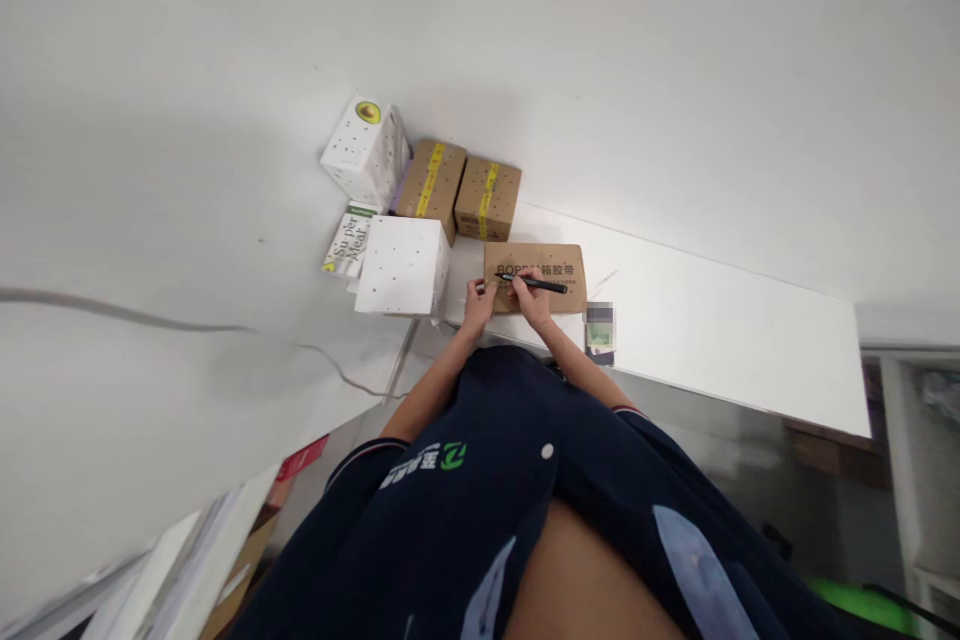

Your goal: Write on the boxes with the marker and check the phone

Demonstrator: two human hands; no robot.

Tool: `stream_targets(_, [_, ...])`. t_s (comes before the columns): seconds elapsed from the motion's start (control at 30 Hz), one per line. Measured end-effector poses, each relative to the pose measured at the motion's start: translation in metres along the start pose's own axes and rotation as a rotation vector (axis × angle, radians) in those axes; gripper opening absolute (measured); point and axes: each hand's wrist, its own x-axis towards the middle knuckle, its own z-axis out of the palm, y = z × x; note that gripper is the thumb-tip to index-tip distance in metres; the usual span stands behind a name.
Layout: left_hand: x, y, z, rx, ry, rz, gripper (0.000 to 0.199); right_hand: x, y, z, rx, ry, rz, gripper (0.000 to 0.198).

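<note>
A brown cardboard box [536, 255] printed with "BOPP" and Chinese characters lies on the white table in front of me. My right hand [531, 300] rests over its front part, fingers closed round a black marker pen [553, 287]. The pen lies nearly flat, slanting across the print, its thin end pointing left; whether that end touches the cardboard I cannot tell. At the box's front left corner is my left hand [478, 304], its bent fingers gripping the edge.
Left of the box stands a white speckled box [401, 265], near a "Super Meat" pack [347, 240] and a white avocado box [366, 150]. Behind are two yellow-taped cartons [431, 182]. A phone-like item [600, 335], partly blurred, lies right on the white table [720, 320]. A cable [187, 325] crosses left.
</note>
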Motion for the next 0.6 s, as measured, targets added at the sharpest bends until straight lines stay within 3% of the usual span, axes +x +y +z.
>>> stream_targets(0.23, [0.0020,0.0055,0.0018,0.028,0.038,0.015,0.026,-0.0040,0.0081,-0.0009,-0.103,-0.030,-0.089,0.025])
stream_targets(0.6, [0.0046,0.0001,0.0022,0.015,0.037,0.035,0.024,-0.0046,0.0050,-0.0036,-0.229,-0.051,-0.133,0.019])
